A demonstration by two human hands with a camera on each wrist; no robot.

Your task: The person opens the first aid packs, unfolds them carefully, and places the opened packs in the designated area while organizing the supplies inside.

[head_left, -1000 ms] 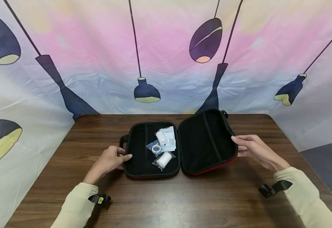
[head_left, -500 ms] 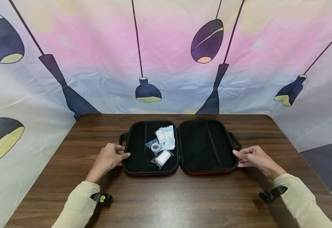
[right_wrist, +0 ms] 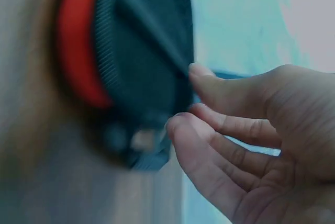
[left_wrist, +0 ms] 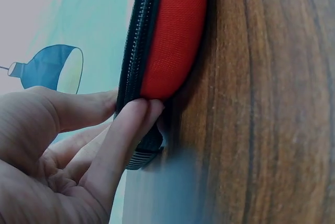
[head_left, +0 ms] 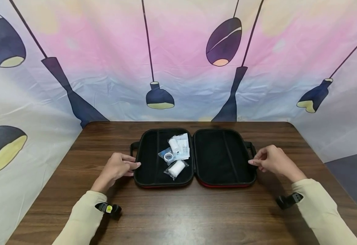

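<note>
A black zip case (head_left: 163, 182) with red outer shells (left_wrist: 175, 30) lies unfolded flat on the wooden table, both halves facing up. In its left half are two white rolls in clear wrappers (head_left: 176, 169), a small white ring-shaped roll (head_left: 168, 157) and a printed paper packet (head_left: 183, 147). My left hand (head_left: 117, 170) pinches the case's left rim, thumb on top and fingers against the red side. By the right rim, my right hand (head_left: 275, 161) has its thumb and fingers parted, close to the zip edge (right_wrist: 107, 41) and holding nothing.
Each half has a carry handle, one at the left (head_left: 134, 148) and one at the right (head_left: 252, 149). The table (head_left: 178, 214) ends behind the case at a printed cloth backdrop (head_left: 184, 68).
The right half of the case was tilted up in my right hand and has come down flat. My right hand has let go of its rim and lifted slightly. The left hand stays put.
</note>
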